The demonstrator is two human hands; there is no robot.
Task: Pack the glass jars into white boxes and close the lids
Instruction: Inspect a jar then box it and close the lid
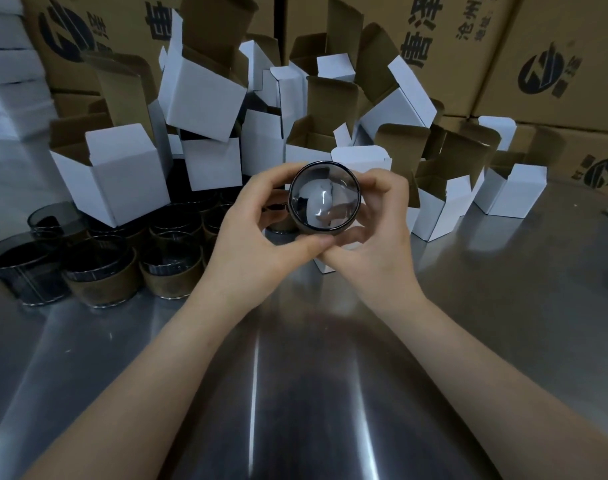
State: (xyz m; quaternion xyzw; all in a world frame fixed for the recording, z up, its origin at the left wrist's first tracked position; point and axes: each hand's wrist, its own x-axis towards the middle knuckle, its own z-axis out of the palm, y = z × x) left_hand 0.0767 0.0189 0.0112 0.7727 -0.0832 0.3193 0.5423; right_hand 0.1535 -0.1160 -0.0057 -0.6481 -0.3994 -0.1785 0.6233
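– Over the table (pixel 295 393), mid-view: where is the jar?

– The jar (pixel 325 199) is in both your hands, lifted off the steel, with one round end turned towards you. Mouth or base: cannot tell.

– Grip?

– Your left hand (pixel 257 233) curls round its left side, fingers over the top edge and thumb underneath. Your right hand (pixel 377 230) curls round the right side in the same way. The two thumbs meet below the jar. Both hands are clamped on the glass.

– And the box?

– The box (pixel 361 159) is directly behind the jar, with its lid flap standing up above the rim. A white corner of it shows under your thumbs, resting on the table. Whether the jar has entered it: cannot tell, your hands hide the join.

– Stock?

– To your left are sleeved jars (pixel 164 271), upright and packed close. Bare jars (pixel 22 268), dark glass, stand at the far left edge of that group. Behind them is a pile (pixel 205 98) of open white boxes, flaps up, tilted every way, spreading right past your hands. Brown printed cartons (pixel 555 64) form the back wall.
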